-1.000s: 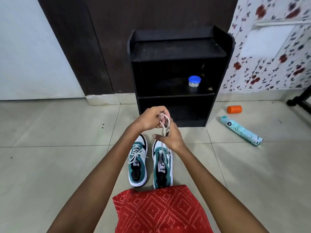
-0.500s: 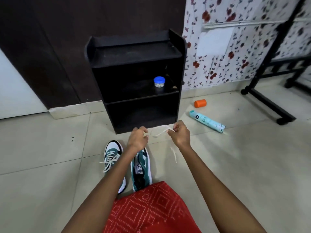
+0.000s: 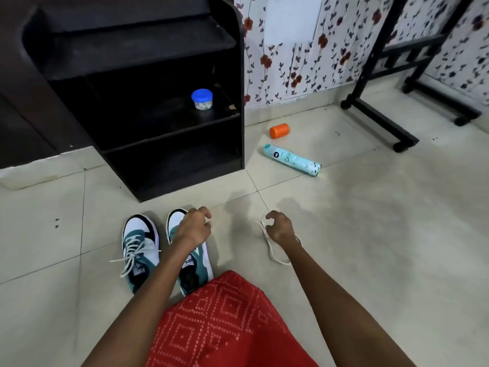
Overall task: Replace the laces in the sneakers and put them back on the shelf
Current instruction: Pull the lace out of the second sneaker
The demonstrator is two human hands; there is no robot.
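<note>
White cord, one loose lace (image 3: 273, 251), lies on the floor (image 3: 370, 234) in a slack loop. Its far end sits just at the fingers of the right grip (image 3: 279, 226), and its run passes under that wrist. The right grip is half-curled, thumb and fingers a little apart; whether it pinches the lace I cannot tell.

To the left stand two teal-and-white sneakers side by side, toes toward the shelf (image 3: 158, 154). The laced sneaker (image 3: 140, 250) has its ends trailing; the second sneaker (image 3: 197, 263) is partly hidden by the forearm. The left grip (image 3: 194, 229) hovers over the second sneaker's toe, fingers loosely curled, holding nothing.

One red patterned cloth (image 3: 225, 321) fills the near edge. One blue-lidded jar (image 3: 202, 99) stands on the shelf's middle board. Right of the shelf, one orange cap (image 3: 279, 130) and one spray can (image 3: 292, 160) lie on the floor, near one black stand (image 3: 381, 123).
</note>
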